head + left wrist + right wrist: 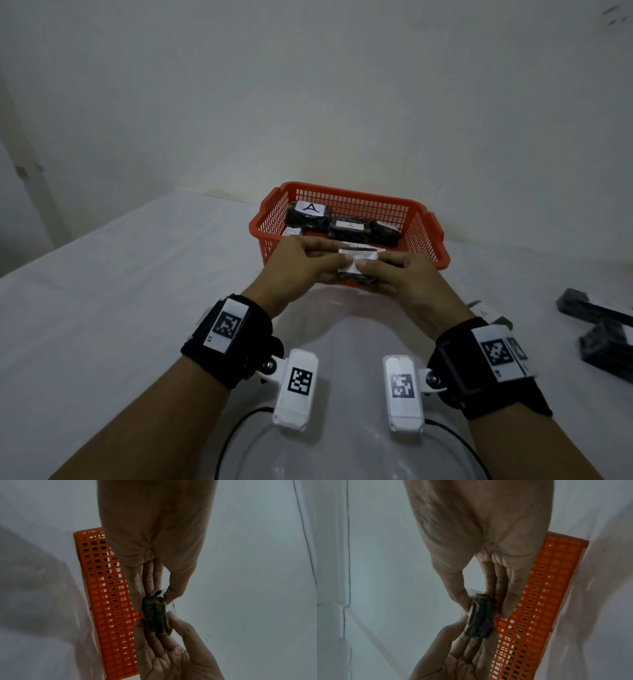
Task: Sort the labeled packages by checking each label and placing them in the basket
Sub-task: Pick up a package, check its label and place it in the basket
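Note:
I hold one small dark wrapped package (pixel 358 270) with a white label on top, just in front of the orange basket (pixel 424 236). My left hand (pixel 334 260) pinches its left end and my right hand (pixel 375 265) pinches its right end, thumbs meeting on the label. The left wrist view shows the package (pixel 156 615) between thumb and fingers beside the basket wall (pixel 106 601). It appears again as the package (pixel 479 620) in the right wrist view, next to the basket (pixel 547 588). Dark packages labelled A (pixel 308 214) (pixel 349 229) lie in the basket.
More dark packages (pixel 603 329) lie on the white table (pixel 120 291) at the right. Another labelled one (pixel 486 313) peeks out behind my right wrist. A pale wall stands close behind the basket.

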A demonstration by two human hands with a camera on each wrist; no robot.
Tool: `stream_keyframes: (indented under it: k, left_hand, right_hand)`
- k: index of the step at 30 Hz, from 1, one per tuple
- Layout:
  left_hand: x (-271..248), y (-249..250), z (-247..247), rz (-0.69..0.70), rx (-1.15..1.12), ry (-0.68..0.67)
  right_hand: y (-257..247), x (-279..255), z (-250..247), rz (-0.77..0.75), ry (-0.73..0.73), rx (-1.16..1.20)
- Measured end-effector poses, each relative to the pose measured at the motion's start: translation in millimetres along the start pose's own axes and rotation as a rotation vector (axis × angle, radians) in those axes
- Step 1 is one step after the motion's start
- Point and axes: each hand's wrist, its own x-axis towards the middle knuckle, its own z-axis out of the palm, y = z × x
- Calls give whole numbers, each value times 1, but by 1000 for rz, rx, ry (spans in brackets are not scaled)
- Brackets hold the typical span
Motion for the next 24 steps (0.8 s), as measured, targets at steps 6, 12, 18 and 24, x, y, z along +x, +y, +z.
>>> stream_keyframes:
  k: [6, 12, 18, 24]
  left_hand:
    - [-4, -7, 4, 102, 85, 1]
    - [-8, -12, 1, 224, 161, 8]
    - [-14, -16, 6, 149, 85, -84]
    - [-11, -20, 4, 79, 63, -40]
  right_hand:
    - [4, -5, -4, -16, -1, -18]
    - [-2, -7, 0, 49, -15, 62]
    - [3, -9, -3, -13, 14, 74]
    - [7, -7, -3, -20, -21, -34]
